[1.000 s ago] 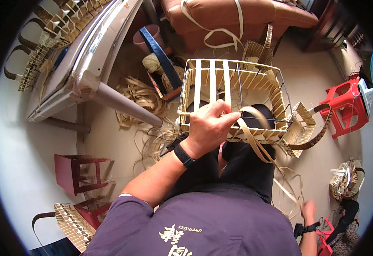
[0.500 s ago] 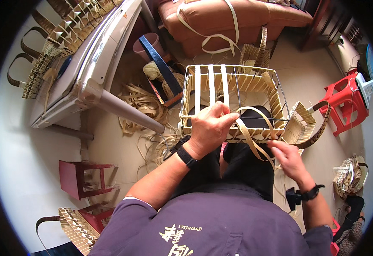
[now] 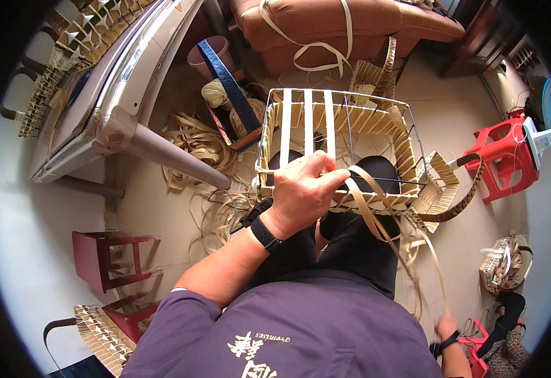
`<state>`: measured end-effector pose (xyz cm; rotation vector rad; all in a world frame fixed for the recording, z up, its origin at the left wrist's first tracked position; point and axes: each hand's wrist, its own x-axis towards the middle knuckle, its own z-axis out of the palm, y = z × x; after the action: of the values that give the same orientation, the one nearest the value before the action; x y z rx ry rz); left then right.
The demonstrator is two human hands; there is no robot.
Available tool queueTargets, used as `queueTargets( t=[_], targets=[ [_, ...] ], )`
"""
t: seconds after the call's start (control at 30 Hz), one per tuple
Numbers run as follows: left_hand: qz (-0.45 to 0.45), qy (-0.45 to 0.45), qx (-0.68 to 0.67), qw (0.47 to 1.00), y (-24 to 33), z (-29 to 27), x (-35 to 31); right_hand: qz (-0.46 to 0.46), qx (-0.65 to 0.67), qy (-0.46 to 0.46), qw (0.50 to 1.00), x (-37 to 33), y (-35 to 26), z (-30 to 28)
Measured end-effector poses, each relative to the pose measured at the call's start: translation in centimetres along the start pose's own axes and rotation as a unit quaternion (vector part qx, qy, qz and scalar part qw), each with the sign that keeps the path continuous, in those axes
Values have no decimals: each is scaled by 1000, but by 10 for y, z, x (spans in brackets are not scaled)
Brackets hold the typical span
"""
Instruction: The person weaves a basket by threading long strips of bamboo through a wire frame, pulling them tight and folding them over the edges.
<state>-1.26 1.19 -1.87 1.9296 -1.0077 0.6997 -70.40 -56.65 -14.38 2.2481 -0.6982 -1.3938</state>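
A wire-framed basket (image 3: 407,148) with woven sides of pale flat strips rests across my knees. Three white strips (image 3: 308,120) span its open wire top on the left. My left hand (image 3: 307,189) pinches the near edge of the frame, thumb and fingers pressed on a tan weaving strip (image 3: 367,211). From there the strip loops over the basket's near right side and hangs down. Far out at the lower right, my right hand (image 3: 447,326) is closed on the strip's long, taut-looking end; its fingers are small and partly blurred.
Beside the basket on the right sits a small handled basket (image 3: 436,189). A red stool (image 3: 505,157) stands beyond it. Heaped loose strips (image 3: 196,148) lie left, near a table leg (image 3: 181,157). A sofa (image 3: 326,31) is at the back, a dark red stool (image 3: 108,258) at left.
My right hand has swung from beside the basket down to the lower right, drawing the strip out. My left hand keeps its pinch on the edge. The whole view has shifted slightly.
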Motion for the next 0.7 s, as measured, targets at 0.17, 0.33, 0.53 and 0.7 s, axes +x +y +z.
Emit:
queueTargets(
  t=[0.17,0.33,0.53,0.7],
  targets=[
    [-14,-52,7,999,17,0,9,26,-120,-240,963,27,-42,8],
    [-8,-67,44,997,28,-3,9,-326,496,312,741,25,-189,-345],
    [-31,-76,35,996,15,0,7,-422,618,88,657,-92,-268,-555],
    [-30,-65,52,996,10,-6,-2,-455,685,54,566,-78,-258,-524]
  ],
)
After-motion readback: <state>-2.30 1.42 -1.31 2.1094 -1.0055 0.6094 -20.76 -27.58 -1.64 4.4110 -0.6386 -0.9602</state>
